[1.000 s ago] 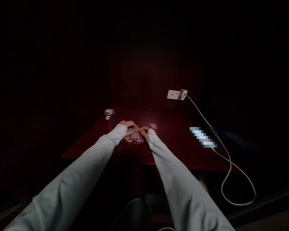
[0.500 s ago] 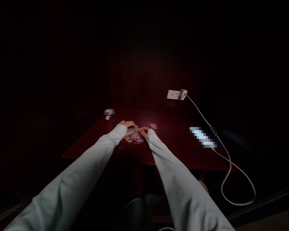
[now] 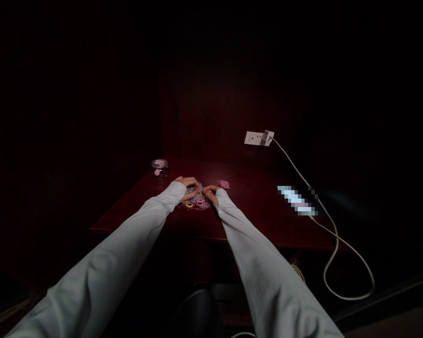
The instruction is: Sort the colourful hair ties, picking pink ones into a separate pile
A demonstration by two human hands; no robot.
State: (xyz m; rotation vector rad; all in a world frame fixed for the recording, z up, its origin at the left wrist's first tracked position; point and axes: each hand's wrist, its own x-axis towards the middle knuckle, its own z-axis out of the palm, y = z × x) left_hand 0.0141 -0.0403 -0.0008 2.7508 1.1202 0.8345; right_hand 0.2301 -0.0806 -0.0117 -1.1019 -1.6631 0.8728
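Note:
A heap of small coloured bands (image 3: 199,203), which look like hair ties in yellow, pink, purple and green, lies on the dark red table. My left hand (image 3: 188,183) arches over the heap's far left side, its thumb and fingertips drawn together. From the right, my right hand (image 3: 210,191) pinches with thumb and forefinger at the heap's edge. The two sets of fingertips are close to each other; whatever sits in them is too small to make out. Just beyond my right hand lies a separate small pink pile (image 3: 223,184).
A clear round container (image 3: 160,164) with pink items stands at the table's back left. At the right lies a phone-like device (image 3: 296,201), blurred out, on a white cable (image 3: 324,206). The cable runs to a plug in a wall socket (image 3: 255,138). The table's front edge (image 3: 268,244) faces me.
Both hands stay in nearly the same place over the heap, with only a slight shift at the fingertips. Nothing else has visibly moved.

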